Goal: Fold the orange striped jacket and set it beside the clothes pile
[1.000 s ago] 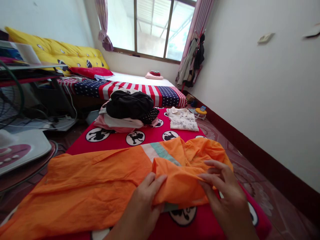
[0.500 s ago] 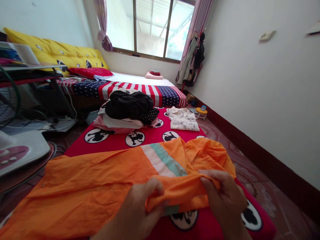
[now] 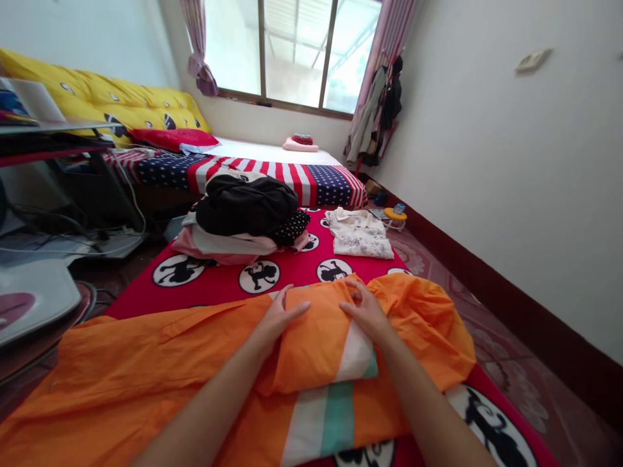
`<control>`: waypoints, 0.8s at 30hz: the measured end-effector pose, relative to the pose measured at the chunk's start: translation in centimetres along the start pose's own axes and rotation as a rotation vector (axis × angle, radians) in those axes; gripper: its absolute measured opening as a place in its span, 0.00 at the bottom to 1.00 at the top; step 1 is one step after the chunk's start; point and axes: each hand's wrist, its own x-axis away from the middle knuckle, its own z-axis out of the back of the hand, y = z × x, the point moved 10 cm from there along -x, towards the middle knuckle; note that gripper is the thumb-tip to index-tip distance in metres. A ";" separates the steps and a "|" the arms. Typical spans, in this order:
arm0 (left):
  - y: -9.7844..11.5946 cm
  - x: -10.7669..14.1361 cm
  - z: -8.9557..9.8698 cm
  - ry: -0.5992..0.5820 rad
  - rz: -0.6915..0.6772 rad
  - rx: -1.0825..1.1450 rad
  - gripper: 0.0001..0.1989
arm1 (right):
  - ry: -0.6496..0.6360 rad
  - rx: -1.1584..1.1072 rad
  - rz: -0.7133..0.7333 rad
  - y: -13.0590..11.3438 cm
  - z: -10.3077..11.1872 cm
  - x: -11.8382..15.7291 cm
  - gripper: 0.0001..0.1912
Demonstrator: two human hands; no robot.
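An orange garment (image 3: 146,350) with white and mint stripes is spread across a red cloth with round monkey prints. One part of it lies folded back over its middle as a flap (image 3: 311,344). My left hand (image 3: 282,314) rests at the flap's upper left corner, thumb and fingers apart. At the upper right corner is my right hand (image 3: 363,310), its thumb and fingers bent around the flap's edge and pinching the cloth there.
A pile of clothes with a black item on top (image 3: 248,204) lies beyond the garment. Right of it is a folded white patterned shirt (image 3: 360,233). Behind stands a bed (image 3: 253,152); a shelf (image 3: 53,130) is at left.
Both hands have moved up and away from the near edge, and the orange part they gripped now lies folded over the garment's middle. My left hand has opened.
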 end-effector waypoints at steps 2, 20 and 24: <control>-0.5 1.1 -0.4 -0.022 0.069 0.066 0.42 | 0.057 -0.063 -0.010 -0.3 0.7 1.0 0.35; 6.7 5.5 -7.3 -0.010 -0.731 -1.174 0.23 | 0.133 0.635 0.473 -9.6 -2.7 5.6 0.21; 1.2 3.7 -8.2 -0.093 -0.556 -1.413 0.27 | -0.040 0.731 0.342 -6.1 -6.5 5.2 0.24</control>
